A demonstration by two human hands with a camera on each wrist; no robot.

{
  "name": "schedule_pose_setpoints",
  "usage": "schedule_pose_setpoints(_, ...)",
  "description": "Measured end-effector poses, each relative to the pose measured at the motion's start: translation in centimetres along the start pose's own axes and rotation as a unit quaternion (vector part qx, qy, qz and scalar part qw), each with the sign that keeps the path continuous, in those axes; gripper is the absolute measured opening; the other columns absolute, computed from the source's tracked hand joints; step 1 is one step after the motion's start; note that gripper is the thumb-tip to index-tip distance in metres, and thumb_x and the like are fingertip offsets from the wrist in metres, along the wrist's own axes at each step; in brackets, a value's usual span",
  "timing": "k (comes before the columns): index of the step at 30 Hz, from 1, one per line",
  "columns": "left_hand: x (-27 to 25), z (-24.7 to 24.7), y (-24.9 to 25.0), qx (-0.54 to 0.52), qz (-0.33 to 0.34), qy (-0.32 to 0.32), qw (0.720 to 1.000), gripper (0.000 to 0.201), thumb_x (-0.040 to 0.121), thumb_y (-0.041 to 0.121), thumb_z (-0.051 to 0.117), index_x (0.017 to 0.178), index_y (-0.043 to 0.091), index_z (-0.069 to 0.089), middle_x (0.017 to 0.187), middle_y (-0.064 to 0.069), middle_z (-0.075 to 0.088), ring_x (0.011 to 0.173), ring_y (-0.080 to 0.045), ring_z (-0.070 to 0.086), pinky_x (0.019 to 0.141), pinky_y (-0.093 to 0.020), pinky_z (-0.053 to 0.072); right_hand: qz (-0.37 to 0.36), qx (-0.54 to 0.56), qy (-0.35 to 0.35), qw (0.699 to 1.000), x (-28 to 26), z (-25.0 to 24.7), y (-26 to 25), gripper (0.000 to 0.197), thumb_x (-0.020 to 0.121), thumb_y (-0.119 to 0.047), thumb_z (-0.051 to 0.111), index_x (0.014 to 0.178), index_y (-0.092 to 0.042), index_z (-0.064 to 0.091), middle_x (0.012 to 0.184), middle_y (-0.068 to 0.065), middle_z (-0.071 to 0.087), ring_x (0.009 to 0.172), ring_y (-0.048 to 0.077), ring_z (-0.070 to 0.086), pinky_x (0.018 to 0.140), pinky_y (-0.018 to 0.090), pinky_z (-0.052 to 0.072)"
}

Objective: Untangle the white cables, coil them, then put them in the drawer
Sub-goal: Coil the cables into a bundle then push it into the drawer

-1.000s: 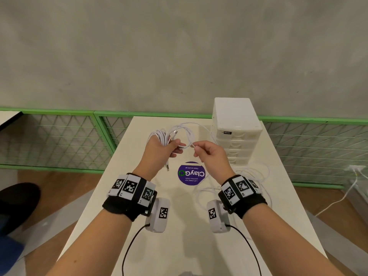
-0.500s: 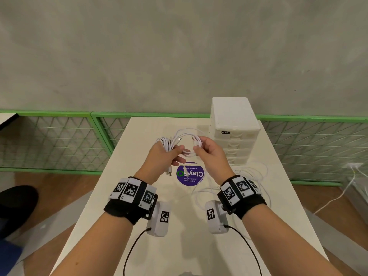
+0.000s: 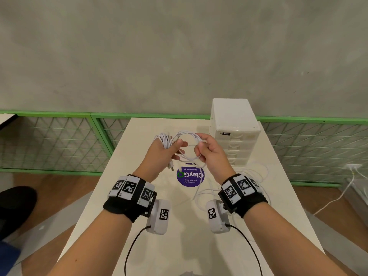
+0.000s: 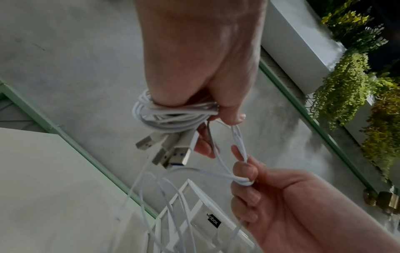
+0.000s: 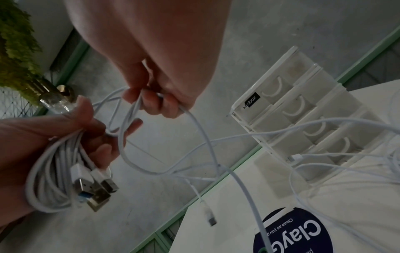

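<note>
The small white plastic drawer box (image 3: 235, 134) stands on the pale table (image 3: 179, 236), drawers closed. Above the table, the left hand (image 3: 165, 151) grips a bundle of thin white cables (image 3: 165, 139). The right hand (image 3: 211, 151) pinches one loop.

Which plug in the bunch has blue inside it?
The biggest USB plug in the left hand bundle; blue shows inside its metal mouth. The plugs beside it show only grey metal.

White cables (image 3: 165, 140), white drawer unit (image 3: 235, 124), purple sticker (image 3: 190, 175), green fence (image 3: 59, 116).
</note>
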State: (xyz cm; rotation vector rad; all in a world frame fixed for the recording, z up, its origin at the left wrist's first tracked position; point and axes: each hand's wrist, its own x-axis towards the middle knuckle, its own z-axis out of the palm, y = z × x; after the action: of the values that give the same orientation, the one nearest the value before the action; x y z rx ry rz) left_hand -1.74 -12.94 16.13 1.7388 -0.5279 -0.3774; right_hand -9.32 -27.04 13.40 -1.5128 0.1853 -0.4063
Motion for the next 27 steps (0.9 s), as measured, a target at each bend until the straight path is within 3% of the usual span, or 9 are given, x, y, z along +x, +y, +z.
schedule_pose_setpoints(3, 0.0, 0.1, -0.2, -0.010, 0.008, 0.008, 1.000, 0.032, 0.098, 0.020, 0.050, 0.100, -0.006, 0.067, 0.084, -0.002, 0.073, 0.066, 0.000, 0.065, 0.060, -0.014, 0.052, 0.022, 0.004, -0.003, 1.000, 0.1, 0.0, -0.1, 0.024, 0.100, -0.008, 0.036, 0.103, -0.026, 0.052, 0.064, 0.001, 0.045, 0.054, 0.008, 0.037, 0.052, 0.016, 0.033)
schedule_pose_setpoints(6, 0.0, 0.1, -0.2, -0.020, -0.002, 0.030, 0.999, 0.030, 0.098, 0.024, 0.050, 0.100, -0.001, 0.068, 0.086, 0.000, 0.072, 0.068, 0.004, 0.066, 0.058, -0.009, 0.047, 0.042, -0.037, -0.010, 0.998, 0.3, 0.0, 0.2, 0.023, 0.098, -0.008, 0.042, 0.100, -0.028, 0.052, 0.070, 0.001, 0.053, 0.056, 0.011, 0.043, 0.052, 0.016, 0.038)
schedule_pose_setpoints(8, 0.2, 0.0, -0.1, -0.042, -0.010, 0.042, 0.998, 0.028, 0.097, 0.028, 0.051, 0.099, 0.005, 0.067, 0.087, -0.003, 0.073, 0.073, -0.001, 0.068, 0.060, -0.011, 0.049, 0.057, -0.081, -0.015, 0.995, 0.3, 0.0, 0.3, 0.020, 0.094, -0.007, 0.050, 0.102, -0.025, 0.054, 0.075, 0.001, 0.058, 0.058, 0.012, 0.053, 0.053, 0.018, 0.045)
schedule_pose_setpoints(10, 0.5, 0.0, 0.2, -0.080, -0.027, 0.055, 0.995, 0.025, 0.096, 0.031, 0.054, 0.092, 0.009, 0.067, 0.085, -0.008, 0.073, 0.077, -0.012, 0.071, 0.065, -0.019, 0.053, 0.066, -0.100, -0.014, 0.993, 0.1, 0.0, 0.4, 0.020, 0.089, -0.006, 0.058, 0.103, -0.021, 0.057, 0.073, 0.002, 0.059, 0.056, 0.007, 0.059, 0.052, 0.017, 0.048)
schedule_pose_setpoints(12, 0.4, 0.0, 0.6, -0.107, -0.042, 0.082, 0.990, 0.024, 0.093, 0.030, 0.060, 0.082, 0.009, 0.065, 0.071, -0.010, 0.070, 0.067, -0.019, 0.069, 0.062, -0.025, 0.055, 0.063, -0.097, -0.010, 0.993, -0.1, 0.1, 0.5, 0.023, 0.085, -0.006, 0.065, 0.098, -0.024, 0.059, 0.075, 0.006, 0.061, 0.057, 0.007, 0.061, 0.052, 0.018, 0.048)
schedule_pose_setpoints(15, 0.4, 0.2, 1.1, -0.125, -0.049, 0.127, 0.983, 0.030, 0.087, 0.027, 0.067, 0.065, 0.008, 0.059, 0.049, -0.006, 0.060, 0.050, -0.021, 0.062, 0.050, -0.027, 0.051, 0.044, -0.068, -0.003, 0.997, -0.2, 0.4, 0.5, 0.031, 0.080, -0.005, 0.070, 0.094, -0.031, 0.061, 0.079, 0.009, 0.065, 0.068, 0.020, 0.064, 0.062, 0.032, 0.054)
schedule_pose_setpoints(22, 0.4, 0.2, 1.2, -0.058, -0.061, 0.121, 0.989, 0.036, 0.084, 0.025, 0.068, 0.055, 0.012, 0.052, 0.041, -0.003, 0.052, 0.041, -0.019, 0.048, 0.041, -0.022, 0.037, 0.030, -0.089, -0.024, 0.995, 0.0, 0.5, 0.5, 0.029, 0.080, 0.000, 0.067, 0.082, -0.025, 0.053, 0.082, 0.001, 0.063, 0.075, 0.021, 0.062, 0.071, 0.039, 0.055)
schedule_pose_setpoints(27, 0.2, 0.3, 1.2, -0.040, -0.054, 0.087, 0.994, 0.028, 0.085, 0.019, 0.066, 0.061, 0.009, 0.054, 0.048, -0.010, 0.054, 0.036, -0.012, 0.045, 0.042, -0.021, 0.037, 0.043, -0.053, -0.018, 0.998, -0.2, 0.6, -0.1, 0.013, 0.093, -0.009, 0.050, 0.084, -0.016, 0.055, 0.080, 0.003, 0.063, 0.076, 0.019, 0.063, 0.071, 0.032, 0.050)
